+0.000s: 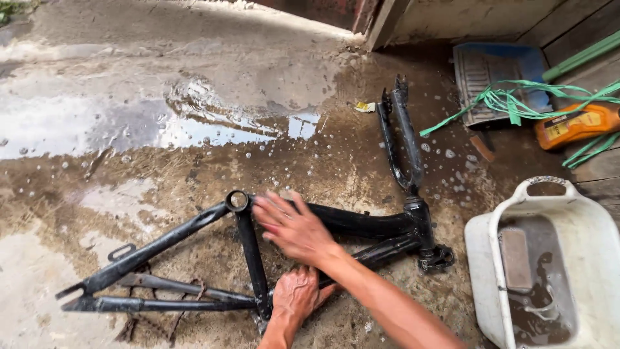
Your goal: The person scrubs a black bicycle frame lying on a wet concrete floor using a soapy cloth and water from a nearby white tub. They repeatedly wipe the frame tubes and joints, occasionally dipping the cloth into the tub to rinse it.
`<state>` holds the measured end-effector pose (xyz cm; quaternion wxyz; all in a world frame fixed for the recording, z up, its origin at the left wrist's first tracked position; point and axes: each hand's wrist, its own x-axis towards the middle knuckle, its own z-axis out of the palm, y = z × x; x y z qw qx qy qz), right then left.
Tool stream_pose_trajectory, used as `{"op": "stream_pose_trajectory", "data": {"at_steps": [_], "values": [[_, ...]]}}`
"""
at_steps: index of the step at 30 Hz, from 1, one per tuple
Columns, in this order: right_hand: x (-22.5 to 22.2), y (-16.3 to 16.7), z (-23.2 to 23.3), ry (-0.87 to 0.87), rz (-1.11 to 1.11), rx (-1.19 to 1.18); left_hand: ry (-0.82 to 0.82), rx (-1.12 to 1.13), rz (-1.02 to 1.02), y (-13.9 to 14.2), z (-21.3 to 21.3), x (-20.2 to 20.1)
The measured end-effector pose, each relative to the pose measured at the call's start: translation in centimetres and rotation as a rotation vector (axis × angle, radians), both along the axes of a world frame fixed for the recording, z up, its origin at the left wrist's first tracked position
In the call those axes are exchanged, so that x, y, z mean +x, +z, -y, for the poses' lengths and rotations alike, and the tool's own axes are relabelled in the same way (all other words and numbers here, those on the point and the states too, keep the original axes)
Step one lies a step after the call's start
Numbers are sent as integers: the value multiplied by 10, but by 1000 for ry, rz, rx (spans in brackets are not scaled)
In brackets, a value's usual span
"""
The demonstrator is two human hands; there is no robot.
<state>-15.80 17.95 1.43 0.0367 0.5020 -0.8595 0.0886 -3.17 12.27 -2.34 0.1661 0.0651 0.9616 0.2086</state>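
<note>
Fingers of right hand (292, 227) spread on black bicycle frame (361, 223), left hand (296, 294) clamped at 6 o'clock.

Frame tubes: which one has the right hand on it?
The top tube, running from seat cluster to head tube; the right hand lies across it. The left hand is by the bottom bracket.

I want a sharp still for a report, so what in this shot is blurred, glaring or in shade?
Head view: the right hand on the black bicycle frame is smeared by motion blur, while the left hand below is sharp; the puddle on the wet ground reflects bright sky as glare; the white tub at right lies in softer shade.
</note>
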Motion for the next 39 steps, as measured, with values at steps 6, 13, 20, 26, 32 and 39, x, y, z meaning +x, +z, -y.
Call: {"op": "stream_pose_trajectory", "data": {"at_steps": [6, 13, 20, 26, 32, 39], "values": [[3, 10, -55, -11, 4, 57, 33, 40, -6, 11, 0, 0], [18, 16, -183, -164, 14, 106, 32, 40, 81, 30, 0, -4], [-6, 0, 8, -136, 239, -89, -37, -41, 82, 6, -3, -3], [7, 8, -30, -112, 246, -170, 22, 42, 54, 10, 2, 1], [38, 15, -47, 124, 159, -79, -64, -9, 267, 1, -4, 2], [41, 16, 32, 337, 333, -2, 13, 136, 272, -35, -5, 14]]}}
